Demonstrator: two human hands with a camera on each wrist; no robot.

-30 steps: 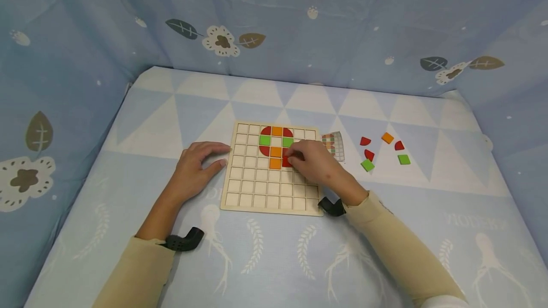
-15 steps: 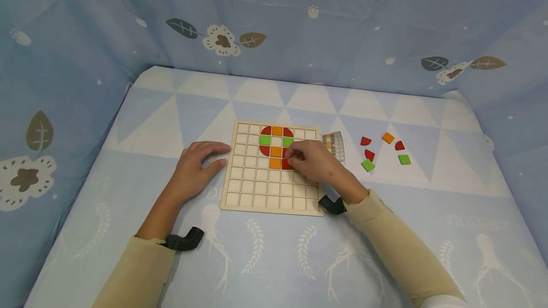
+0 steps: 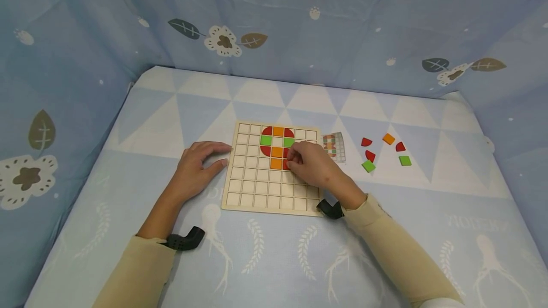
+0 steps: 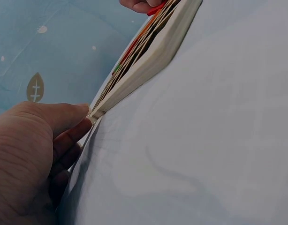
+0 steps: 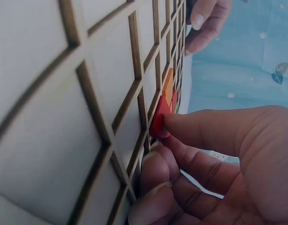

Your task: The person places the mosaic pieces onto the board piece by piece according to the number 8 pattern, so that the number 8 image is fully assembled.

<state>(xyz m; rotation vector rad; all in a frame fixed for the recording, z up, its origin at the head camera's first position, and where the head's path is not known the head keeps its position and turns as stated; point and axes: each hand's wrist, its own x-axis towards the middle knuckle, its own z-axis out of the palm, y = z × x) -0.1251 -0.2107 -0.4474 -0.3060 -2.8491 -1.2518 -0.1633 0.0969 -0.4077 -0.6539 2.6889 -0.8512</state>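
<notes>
Head view down over grid board (image 3: 271,175); both wrist views close along it.

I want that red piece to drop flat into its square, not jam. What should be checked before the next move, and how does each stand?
1. Grip on the red piece: the right hand pinches it between thumb and fingertips. Ok.
2. Piece seated flat in its cell: it stands up from the wooden grid board, not level with it. Not ok.
3. Board steadied: the left hand rests with fingertips at the board's left edge. Ok.
4. Target cell free of other pieces: the fingers hide it. Cannot tell.
5. Orange square beside it undisturbed: lies in its cell. Ok.
6. Spare pieces within reach: the loose pieces lie right of the board. Ok.
</notes>
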